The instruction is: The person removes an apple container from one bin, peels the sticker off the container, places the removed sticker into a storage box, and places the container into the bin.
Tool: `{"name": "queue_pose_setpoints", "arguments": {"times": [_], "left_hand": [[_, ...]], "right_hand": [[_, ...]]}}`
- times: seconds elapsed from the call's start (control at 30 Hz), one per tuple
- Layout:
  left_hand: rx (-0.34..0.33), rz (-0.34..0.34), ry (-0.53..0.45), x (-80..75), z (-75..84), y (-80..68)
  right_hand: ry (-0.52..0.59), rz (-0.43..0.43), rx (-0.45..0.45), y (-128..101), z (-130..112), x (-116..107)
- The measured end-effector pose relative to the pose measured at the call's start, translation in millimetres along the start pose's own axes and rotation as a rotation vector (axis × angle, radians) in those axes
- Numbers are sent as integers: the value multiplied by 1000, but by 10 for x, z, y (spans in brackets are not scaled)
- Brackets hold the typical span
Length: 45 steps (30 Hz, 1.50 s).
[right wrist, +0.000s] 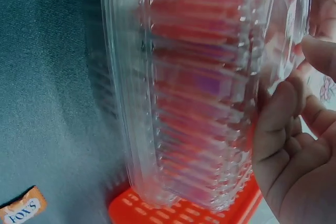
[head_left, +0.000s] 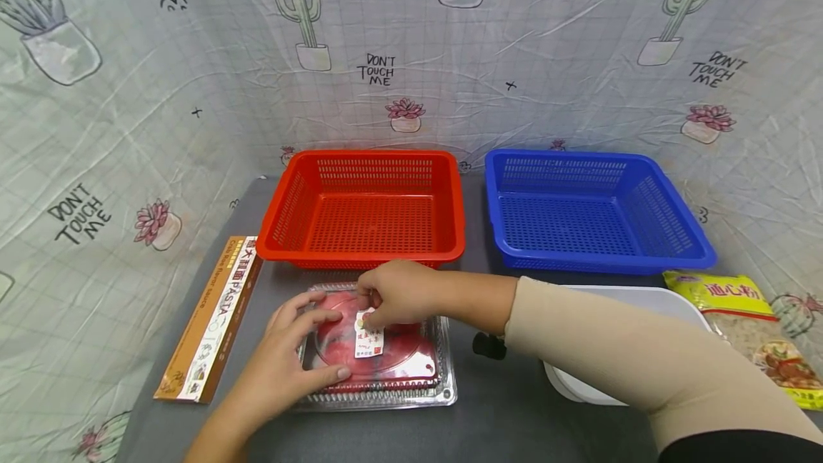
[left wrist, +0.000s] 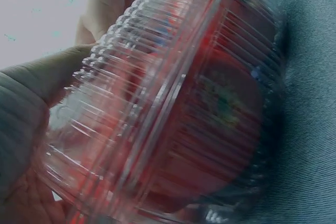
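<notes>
A clear plastic clamshell box point(head_left: 411, 400) of red fruit, apparently apples, lies on the grey table in the head view; a white label point(head_left: 369, 344) is on its lid. My left hand point(head_left: 292, 349) rests over the left side of the lid, thumb and fingers spread apart. From the right, my right hand point(head_left: 401, 296) reaches across with curled fingers and pinches the label at its upper end; the fingertips are partly hidden. The right wrist view shows the box's ridged side point(right wrist: 199, 87) beside the curled right fingers.
Behind the box stand a red basket point(head_left: 361, 259) and a blue basket point(head_left: 607, 263). A long pasta box point(head_left: 208, 320) lies at left. At right are a white tub point(head_left: 626, 297), partly under my forearm, and a yellow pasta bag point(head_left: 749, 327). The right wrist view shows an orange FOX'S wrapper point(right wrist: 23, 207).
</notes>
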<state>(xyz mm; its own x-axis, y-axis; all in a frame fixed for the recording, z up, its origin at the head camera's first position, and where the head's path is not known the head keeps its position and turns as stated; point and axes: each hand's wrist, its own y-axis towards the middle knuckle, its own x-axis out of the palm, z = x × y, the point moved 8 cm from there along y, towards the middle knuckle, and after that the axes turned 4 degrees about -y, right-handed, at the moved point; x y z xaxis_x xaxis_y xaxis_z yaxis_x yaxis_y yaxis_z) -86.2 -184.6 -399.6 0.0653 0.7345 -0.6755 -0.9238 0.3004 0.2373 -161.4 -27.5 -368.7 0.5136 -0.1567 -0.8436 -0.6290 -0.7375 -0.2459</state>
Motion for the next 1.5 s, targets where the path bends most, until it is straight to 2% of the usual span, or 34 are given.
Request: {"name": "queue_pose_setpoints", "arguments": {"times": [0.07, 0.17, 0.5, 0.6, 0.83, 0.97, 1.27, 1.5], "left_hand": [[9, 9, -15, 5, -8, -9], [22, 19, -35, 12, -9, -9], [18, 24, -70, 33, -25, 1], [21, 26, -76, 36, -17, -1], [-8, 18, -79, 59, -59, -27], [-33, 14, -87, 68, -102, -54], [-8, 24, -92, 62, -69, -50], [-17, 18, -86, 54, -57, -51]], "right_hand": [[77, -6, 20, 8, 27, 1], [135, -1, 44, 11, 53, 4], [116, 104, 58, 3, 75, 6], [202, 87, 40, -8, 86, 14], [526, -30, -11, -59, 87, 43], [623, -67, -36, -83, 72, 65], [632, -80, -126, -171, 15, 5], [701, -17, -153, -300, -7, -156]]}}
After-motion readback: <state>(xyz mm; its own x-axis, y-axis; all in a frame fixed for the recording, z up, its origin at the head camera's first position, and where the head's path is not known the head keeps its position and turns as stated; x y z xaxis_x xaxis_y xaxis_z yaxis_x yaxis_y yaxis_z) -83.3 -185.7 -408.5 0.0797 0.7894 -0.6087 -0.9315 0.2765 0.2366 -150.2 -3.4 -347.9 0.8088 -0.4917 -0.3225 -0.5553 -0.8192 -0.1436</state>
